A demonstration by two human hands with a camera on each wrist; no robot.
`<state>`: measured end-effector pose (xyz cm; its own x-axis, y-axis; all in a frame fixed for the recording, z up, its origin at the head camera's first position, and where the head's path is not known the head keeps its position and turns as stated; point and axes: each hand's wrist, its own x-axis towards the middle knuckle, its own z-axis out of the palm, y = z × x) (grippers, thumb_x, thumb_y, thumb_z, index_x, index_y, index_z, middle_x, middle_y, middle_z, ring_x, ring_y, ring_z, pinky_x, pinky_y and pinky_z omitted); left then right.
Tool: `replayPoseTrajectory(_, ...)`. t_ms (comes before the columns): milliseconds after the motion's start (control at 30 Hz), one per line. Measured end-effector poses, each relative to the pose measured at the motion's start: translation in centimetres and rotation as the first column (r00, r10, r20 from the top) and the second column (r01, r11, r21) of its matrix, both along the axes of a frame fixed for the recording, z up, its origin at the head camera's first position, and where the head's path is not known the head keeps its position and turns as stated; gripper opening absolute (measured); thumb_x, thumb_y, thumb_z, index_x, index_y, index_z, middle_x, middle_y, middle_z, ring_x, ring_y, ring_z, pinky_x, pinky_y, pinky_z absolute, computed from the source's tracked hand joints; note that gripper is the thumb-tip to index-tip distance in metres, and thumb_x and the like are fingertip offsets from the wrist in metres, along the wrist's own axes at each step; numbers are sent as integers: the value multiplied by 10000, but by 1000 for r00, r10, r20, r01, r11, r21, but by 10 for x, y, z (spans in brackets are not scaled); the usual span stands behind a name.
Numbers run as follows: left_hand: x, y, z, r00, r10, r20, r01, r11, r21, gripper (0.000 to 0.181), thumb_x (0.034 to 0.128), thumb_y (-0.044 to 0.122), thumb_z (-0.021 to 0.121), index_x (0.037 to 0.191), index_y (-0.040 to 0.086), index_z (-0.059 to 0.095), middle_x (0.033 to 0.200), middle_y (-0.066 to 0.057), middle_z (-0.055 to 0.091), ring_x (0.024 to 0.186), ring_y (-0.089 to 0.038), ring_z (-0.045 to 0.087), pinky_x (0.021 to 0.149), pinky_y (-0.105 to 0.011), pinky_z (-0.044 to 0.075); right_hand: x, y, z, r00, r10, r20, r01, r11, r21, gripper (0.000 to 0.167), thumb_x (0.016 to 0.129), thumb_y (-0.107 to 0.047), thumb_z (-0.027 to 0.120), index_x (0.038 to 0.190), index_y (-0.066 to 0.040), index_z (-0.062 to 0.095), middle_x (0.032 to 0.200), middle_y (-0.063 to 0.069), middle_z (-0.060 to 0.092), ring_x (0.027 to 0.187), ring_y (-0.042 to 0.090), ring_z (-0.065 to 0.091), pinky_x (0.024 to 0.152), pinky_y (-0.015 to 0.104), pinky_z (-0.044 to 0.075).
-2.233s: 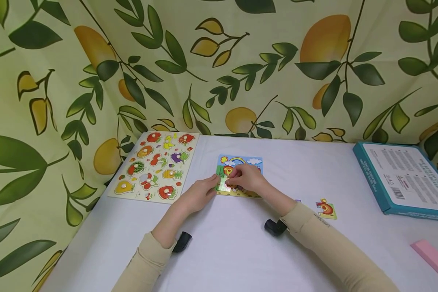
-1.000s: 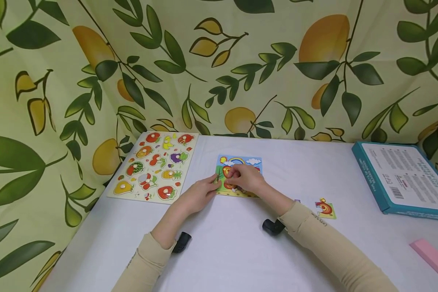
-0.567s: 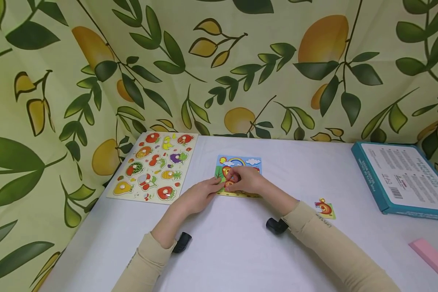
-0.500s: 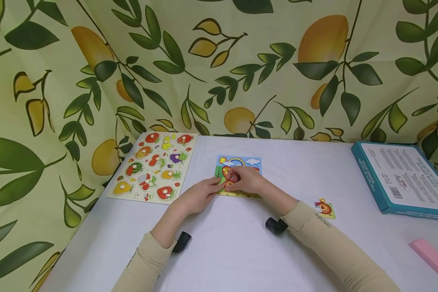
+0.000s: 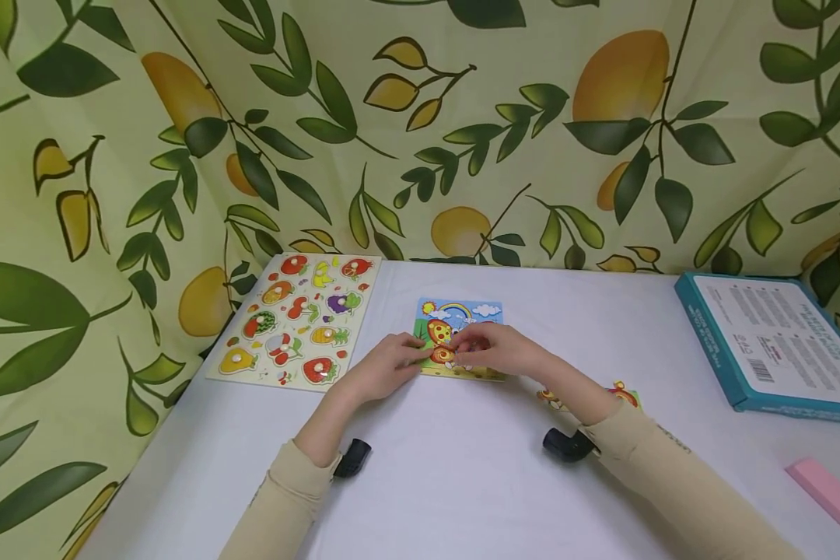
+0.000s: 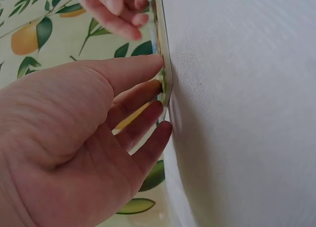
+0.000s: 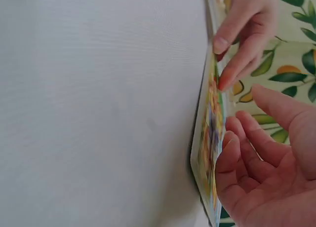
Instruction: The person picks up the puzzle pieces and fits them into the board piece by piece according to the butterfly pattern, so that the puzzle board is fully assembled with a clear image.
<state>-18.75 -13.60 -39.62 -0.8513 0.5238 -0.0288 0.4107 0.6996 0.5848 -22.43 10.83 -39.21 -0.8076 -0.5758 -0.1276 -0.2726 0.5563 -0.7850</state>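
A small jigsaw puzzle board (image 5: 458,313) with a rainbow, clouds and a red-and-yellow butterfly lies mid-table. At its left edge my left hand (image 5: 381,372) rests its fingertips; in the left wrist view the fingers of that hand (image 6: 94,118) are fairly straight, touching the edge. Over the board's right part hovers my right hand (image 5: 500,349). The right wrist view shows this hand (image 7: 269,172) with loosely bent fingers, thumb apart, nothing held. Its palm covers part of the picture. Two loose puzzle pieces lie by the right forearm, one piece (image 5: 551,400) partly under it, another (image 5: 628,393) partly hidden.
A fruit peg puzzle (image 5: 294,319) lies at the left on the white-covered table (image 5: 427,474). To the right are a teal box (image 5: 777,338) and a pink block (image 5: 826,492). Leaf-patterned cloth (image 5: 406,155) hangs behind and at the left.
My right hand has moved right from the board's left part, uncovering the butterfly's left side. Its forearm now partly covers the right loose piece, and another piece shows. The left hand stays nearly still.
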Motion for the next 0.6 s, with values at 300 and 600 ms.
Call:
replayPoseTrajectory(300,1,1,-3,990,118,73,-126,985,115,360,932,96,649,1291,81,641,1361,-82,529,1334,-295,399,1113,-452,310,31,79,11,991,-123,-48,123,992,1,283,933,-280,671,1148,-96,672,987,22,639,919,224,552,708,317,508)
replayPoseTrajectory(600,0,1,-6,985,144,97,-157,976,151,332,923,100,658,1255,99,661,1338,-69,550,1337,-304,399,1114,-488,294,61,130,9,970,-49,-239,112,960,257,390,754,-341,841,1045,-137,681,1066,5,618,994,249,504,805,407,474)
